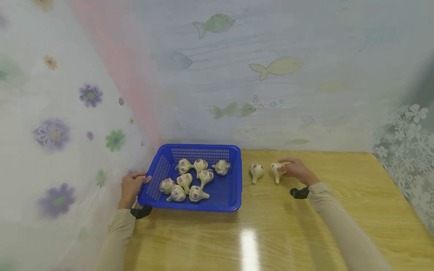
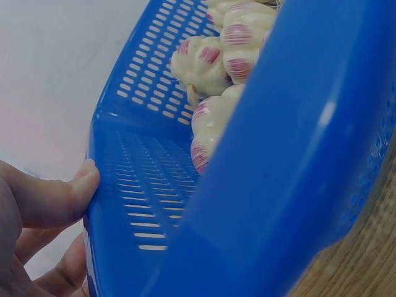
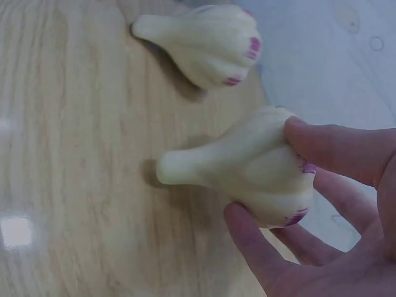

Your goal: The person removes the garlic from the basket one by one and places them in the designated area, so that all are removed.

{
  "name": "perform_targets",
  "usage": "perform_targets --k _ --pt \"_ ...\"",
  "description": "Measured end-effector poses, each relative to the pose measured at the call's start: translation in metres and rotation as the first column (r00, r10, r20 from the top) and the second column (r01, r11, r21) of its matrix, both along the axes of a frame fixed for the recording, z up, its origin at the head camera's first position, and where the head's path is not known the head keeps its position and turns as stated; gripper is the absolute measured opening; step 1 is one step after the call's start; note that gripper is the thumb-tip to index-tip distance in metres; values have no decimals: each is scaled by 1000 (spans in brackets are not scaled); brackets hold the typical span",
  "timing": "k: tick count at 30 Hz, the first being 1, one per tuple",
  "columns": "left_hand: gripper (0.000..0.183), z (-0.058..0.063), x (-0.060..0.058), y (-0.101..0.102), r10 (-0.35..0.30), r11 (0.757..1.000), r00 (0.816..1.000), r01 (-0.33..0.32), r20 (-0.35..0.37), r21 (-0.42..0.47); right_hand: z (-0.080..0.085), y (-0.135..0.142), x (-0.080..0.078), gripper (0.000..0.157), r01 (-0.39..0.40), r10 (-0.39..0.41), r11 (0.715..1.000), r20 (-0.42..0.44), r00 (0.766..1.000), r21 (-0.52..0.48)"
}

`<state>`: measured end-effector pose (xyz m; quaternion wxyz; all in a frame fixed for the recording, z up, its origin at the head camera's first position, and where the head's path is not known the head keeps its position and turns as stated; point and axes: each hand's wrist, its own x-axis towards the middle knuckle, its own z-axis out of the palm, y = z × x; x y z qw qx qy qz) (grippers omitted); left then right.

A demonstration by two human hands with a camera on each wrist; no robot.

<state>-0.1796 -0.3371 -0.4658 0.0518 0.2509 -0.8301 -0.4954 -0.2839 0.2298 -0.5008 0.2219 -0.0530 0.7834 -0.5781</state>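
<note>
My right hand (image 1: 295,170) pinches a white garlic bulb with purple-pink marks (image 3: 247,167) between thumb and fingers, close over the table to the right of the basket. Just left of it a second garlic bulb (image 1: 256,171) lies on the wood, its stem toward me. A blue plastic basket (image 1: 190,206) with slotted walls stands at the left, and several garlic bulbs (image 1: 184,181) lie inside it. At the basket's left side my left hand (image 1: 131,187) grips the rim, thumb (image 2: 86,179) on the inner side and fingers outside and below.
The wooden table (image 1: 271,233) meets a pale wall covering with printed fish (image 1: 276,67) at its back edge. Close on the left hangs a white covering with flowers (image 1: 54,134). Black wrist devices (image 1: 300,193) sit at both wrists.
</note>
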Motion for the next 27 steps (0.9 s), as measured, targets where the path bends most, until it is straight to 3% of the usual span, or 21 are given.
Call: perform_targets --k 14,27 --pt "41 -2 0 -1 0 999 1000 0 -10 39 -11 -14 7 50 94 -92 995 -32 995 34" --pt "41 -2 2 -1 -2 999 1000 3 -8 32 -10 -11 8 52 69 -67 996 -38 997 59"
